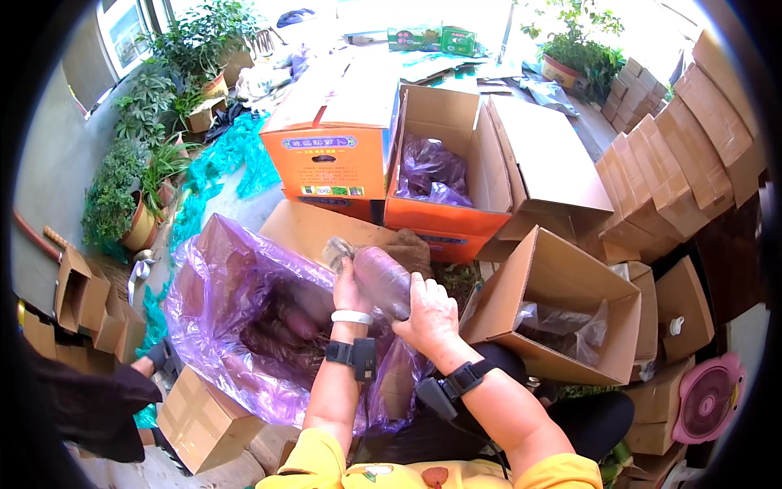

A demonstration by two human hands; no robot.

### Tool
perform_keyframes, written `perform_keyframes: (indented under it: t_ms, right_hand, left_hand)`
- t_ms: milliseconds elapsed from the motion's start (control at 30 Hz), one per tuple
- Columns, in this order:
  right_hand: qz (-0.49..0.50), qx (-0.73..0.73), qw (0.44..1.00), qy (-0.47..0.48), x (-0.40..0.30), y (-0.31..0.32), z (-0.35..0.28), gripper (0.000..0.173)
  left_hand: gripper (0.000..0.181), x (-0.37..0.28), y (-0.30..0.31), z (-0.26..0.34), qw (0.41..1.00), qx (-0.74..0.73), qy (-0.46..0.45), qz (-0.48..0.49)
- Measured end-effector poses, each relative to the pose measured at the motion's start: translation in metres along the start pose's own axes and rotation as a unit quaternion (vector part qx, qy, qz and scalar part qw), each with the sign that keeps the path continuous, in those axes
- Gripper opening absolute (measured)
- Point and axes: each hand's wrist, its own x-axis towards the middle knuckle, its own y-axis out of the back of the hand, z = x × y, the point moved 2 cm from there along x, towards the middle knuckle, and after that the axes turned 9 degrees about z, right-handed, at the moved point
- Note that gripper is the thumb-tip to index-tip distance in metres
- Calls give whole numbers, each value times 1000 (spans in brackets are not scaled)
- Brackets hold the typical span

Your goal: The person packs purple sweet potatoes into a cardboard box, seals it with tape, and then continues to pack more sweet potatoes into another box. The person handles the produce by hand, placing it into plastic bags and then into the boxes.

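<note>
Both hands are raised over a carton lined with purple plastic film (208,318). Between them is a thick, purplish root vegetable (376,269), seemingly a radish, tilted down to the right. My left hand (351,290) is against its left side, with a crumpled greyish cloth (338,252) at the fingertips. My right hand (431,315) grips its lower right end. Deeper in the film-lined carton lie more purplish roots (299,321), partly shaded and covered by film.
An open cardboard box (519,360) with clear plastic bags (568,330) stands at right. Orange cartons (330,162) are ahead, one holding purple film (434,168). Stacked boxes (690,165) and a pink fan (707,400) line the right. Another person's dark-clothed leg (91,397) is at left.
</note>
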Motion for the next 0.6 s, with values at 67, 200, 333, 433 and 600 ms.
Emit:
perform_keyframes:
  t_ms: [67, 200, 333, 433, 600]
  right_hand:
    - [-34, 110, 992, -58, 0, -2, 4, 75]
    - [-147, 501, 805, -282, 8, -20, 22, 57]
    - [-263, 709, 505, -416, 12, -3, 13, 40]
    - [-261, 671, 568, -399, 11, -8, 19, 42]
    - [-150, 299, 918, -213, 7, -7, 21, 62]
  left_hand:
    - [35, -1, 3, 1, 999, -18, 24, 18]
    - [49, -3, 1, 3, 999, -30, 29, -8]
    - [56, -32, -23, 15, 994, 24, 31, -103]
    - [47, -36, -35, 14, 974, 177, -64, -129]
    - [29, -14, -29, 5, 944, 287, -139, -89]
